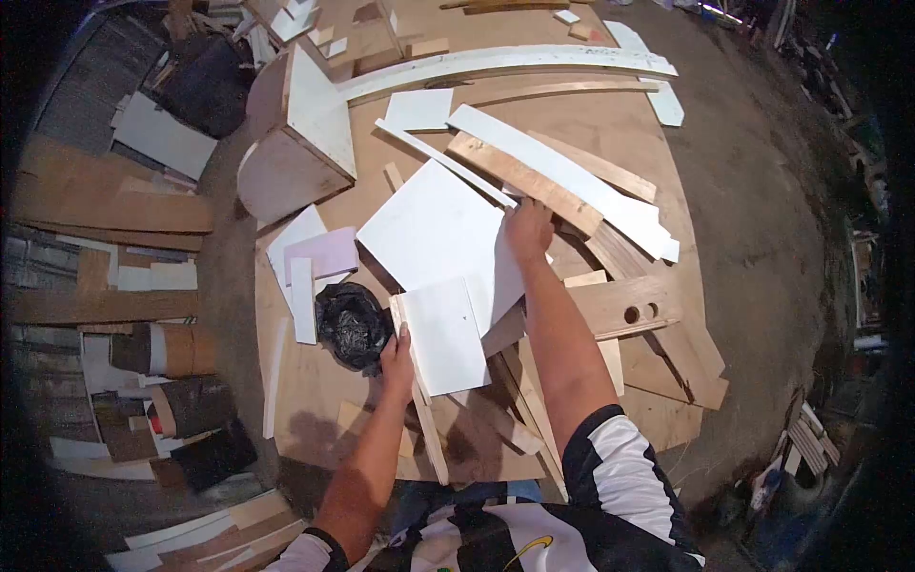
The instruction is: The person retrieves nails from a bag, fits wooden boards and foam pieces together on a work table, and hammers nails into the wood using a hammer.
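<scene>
My left hand [396, 360] is closed at the left edge of a small white board [445, 336], with the thumb along that edge. Right beside its fingers sits a black plastic bag [353, 329], opened at the top. My right hand [530, 231] reaches farther out, its fingers curled down by the right corner of a large white panel [429, 224]. The end of a narrow white strip [443, 162] meets those fingertips; which piece they grip is hidden. A bare wood board [524, 181] lies just beyond this hand.
Offcuts cover the wooden table [315, 400]. At the back left stands a box-like white piece [310, 119], near a long curved white strip [505, 62]. A wooden piece with two holes [629, 310] lies at right. Stacked boards [114, 305] line the floor on the left.
</scene>
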The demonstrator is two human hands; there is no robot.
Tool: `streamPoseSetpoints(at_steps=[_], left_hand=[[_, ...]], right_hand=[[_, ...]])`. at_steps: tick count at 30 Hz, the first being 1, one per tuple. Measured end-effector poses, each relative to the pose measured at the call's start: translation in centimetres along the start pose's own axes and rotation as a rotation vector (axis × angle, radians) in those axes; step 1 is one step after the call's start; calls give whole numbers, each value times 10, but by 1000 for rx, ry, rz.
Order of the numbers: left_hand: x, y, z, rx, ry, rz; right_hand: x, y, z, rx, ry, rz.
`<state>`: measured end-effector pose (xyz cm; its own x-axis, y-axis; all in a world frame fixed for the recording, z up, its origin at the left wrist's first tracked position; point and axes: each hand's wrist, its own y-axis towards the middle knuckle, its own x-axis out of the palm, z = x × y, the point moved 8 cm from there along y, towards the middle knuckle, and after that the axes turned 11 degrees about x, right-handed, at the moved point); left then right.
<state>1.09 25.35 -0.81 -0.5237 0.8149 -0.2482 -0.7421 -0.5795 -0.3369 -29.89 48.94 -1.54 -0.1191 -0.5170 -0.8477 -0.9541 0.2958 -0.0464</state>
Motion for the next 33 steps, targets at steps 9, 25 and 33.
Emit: streamPoseSetpoints(at_steps=[9,25,33], left_hand=[[1,5,2,39,44,10],[-63,-1,14,164,107,-6],[-204,-33,40,231,358,-91]], right_hand=[[12,21,7,-27,-103,-65],[-94,-252,128,226,432,-421],[-97,-435,139,184,502,-389]])
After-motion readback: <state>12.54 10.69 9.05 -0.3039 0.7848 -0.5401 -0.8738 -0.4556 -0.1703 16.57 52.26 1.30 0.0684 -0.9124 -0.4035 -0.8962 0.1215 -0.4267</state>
